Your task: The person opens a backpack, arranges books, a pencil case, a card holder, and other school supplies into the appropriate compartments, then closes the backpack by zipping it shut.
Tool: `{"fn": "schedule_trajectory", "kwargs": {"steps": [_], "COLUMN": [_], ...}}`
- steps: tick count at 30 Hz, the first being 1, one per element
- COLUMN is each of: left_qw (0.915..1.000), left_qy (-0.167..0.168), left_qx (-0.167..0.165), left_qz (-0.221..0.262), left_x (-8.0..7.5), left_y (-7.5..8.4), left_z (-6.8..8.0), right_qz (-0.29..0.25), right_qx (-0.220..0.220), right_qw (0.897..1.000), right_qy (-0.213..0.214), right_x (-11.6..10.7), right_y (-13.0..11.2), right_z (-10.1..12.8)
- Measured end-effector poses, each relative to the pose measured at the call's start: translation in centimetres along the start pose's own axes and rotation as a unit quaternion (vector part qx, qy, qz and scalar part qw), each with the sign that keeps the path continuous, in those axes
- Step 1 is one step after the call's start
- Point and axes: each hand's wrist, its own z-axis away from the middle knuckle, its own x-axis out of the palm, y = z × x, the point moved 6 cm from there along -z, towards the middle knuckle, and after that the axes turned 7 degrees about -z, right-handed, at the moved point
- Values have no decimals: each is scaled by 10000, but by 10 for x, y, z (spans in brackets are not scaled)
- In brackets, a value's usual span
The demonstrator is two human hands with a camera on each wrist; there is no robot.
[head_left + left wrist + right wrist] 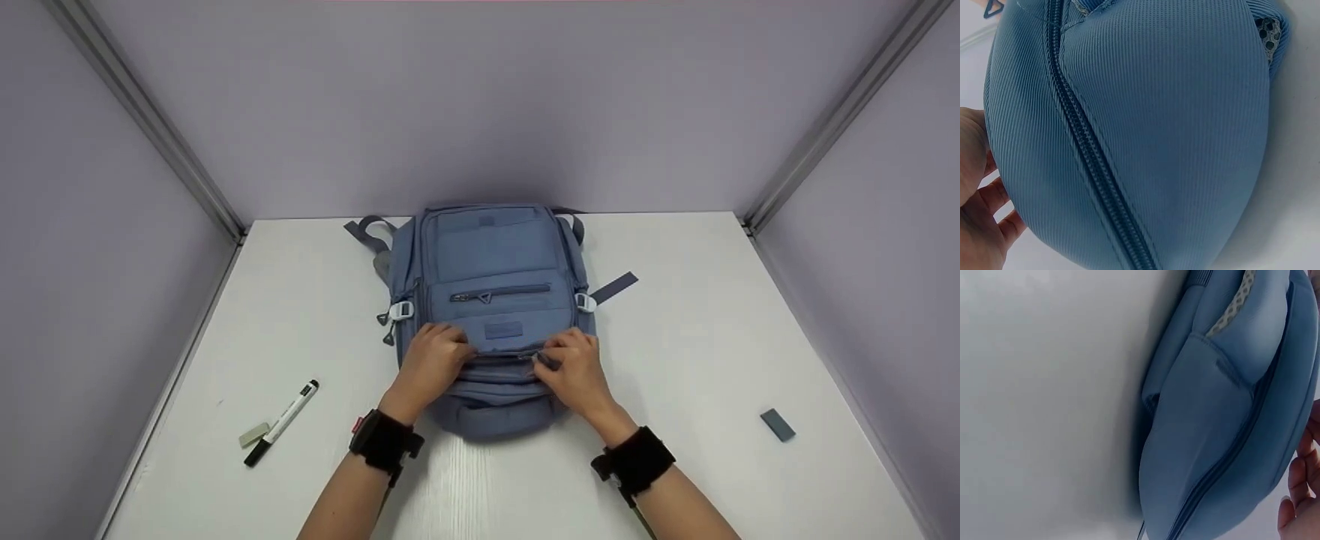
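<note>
A blue backpack (491,262) lies flat on the white table (712,352), front side up, its near end toward me. My left hand (435,360) grips the fabric at the near left of the front pocket, fingers curled. My right hand (574,367) pinches what looks like a zipper pull on the zipper line near the pocket's lower edge. In the left wrist view the ribbed blue backpack (1174,112) fills the frame with a closed zipper (1089,163) running down it, and my left hand's fingers (982,208) show at the left edge. The right wrist view shows the backpack's side (1224,416).
A black-and-white marker (283,421) and a small pale eraser (253,434) lie at the near left. A small grey block (778,424) lies at the near right. Grey straps (615,287) stick out from the backpack. Lilac walls enclose the table on three sides.
</note>
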Motion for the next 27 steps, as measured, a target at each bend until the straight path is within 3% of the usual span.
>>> {"fn": "schedule_trajectory", "kwargs": {"steps": [8, 12, 20, 27], "left_qw": [10000, 9999, 9982, 9977], "left_qy": [-51, -97, -565, -625], "left_qx": [15, -24, -221, -217], "left_qz": [-22, -56, -15, -129], "left_x": [0, 1, 5, 7], "left_y": [1, 1, 3, 5], "left_z": [0, 1, 2, 3], "right_qz": [-173, -440, -936, -656], "right_qx": [144, 472, 1738, 1994], "right_qw": [9996, 9978, 9791, 9740], "right_qy": [155, 135, -489, -854], "right_x": [-14, -17, -8, 3], "right_y": [13, 19, 24, 19], "right_z": [4, 5, 4, 2]}}
